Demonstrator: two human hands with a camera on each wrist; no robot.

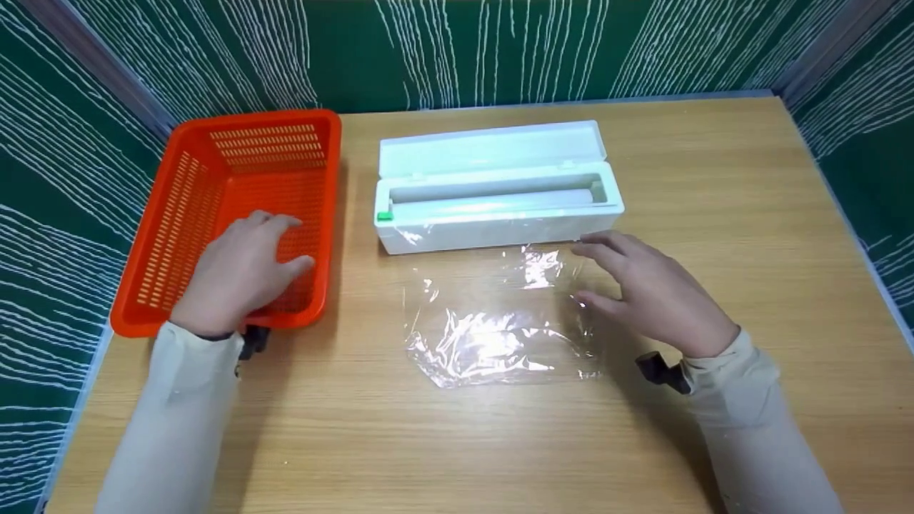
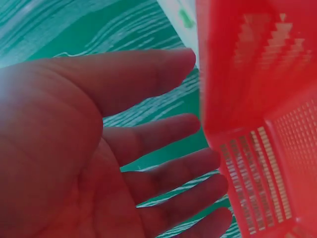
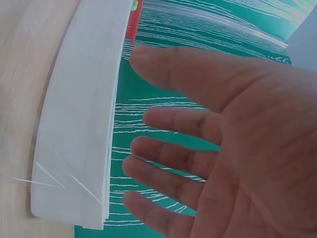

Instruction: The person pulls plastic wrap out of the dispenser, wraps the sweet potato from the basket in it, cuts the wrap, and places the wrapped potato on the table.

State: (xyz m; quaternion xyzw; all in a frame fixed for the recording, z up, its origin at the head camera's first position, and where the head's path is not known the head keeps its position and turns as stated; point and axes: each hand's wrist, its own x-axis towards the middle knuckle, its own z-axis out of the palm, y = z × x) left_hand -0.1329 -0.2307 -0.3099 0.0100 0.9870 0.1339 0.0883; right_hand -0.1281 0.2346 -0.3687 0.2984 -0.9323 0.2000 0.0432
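My left hand [image 1: 241,268] hovers over the orange-red plastic basket [image 1: 330,214], fingers spread and relaxed with nothing in them. In the left wrist view its fingertips overlap the basket's wall [image 2: 257,89]. My right hand [image 1: 653,293] is held above the table with loosely extended fingers, beside a sheet of clear plastic film [image 1: 493,343]. The film runs from the front of a white box [image 1: 500,230] and lies wrinkled and shiny on the wood. Inside the box, whose lid [image 1: 493,150] stands raised, sits a white roll [image 1: 493,205]. A green slider [image 1: 385,215] is at its left front corner.
The wooden table [image 1: 457,442] carries all of these. Green sheeting with white lines [image 1: 471,57] closes off its back and both sides, with grey posts at the back corners. The basket stands on the left, the box at the back middle.
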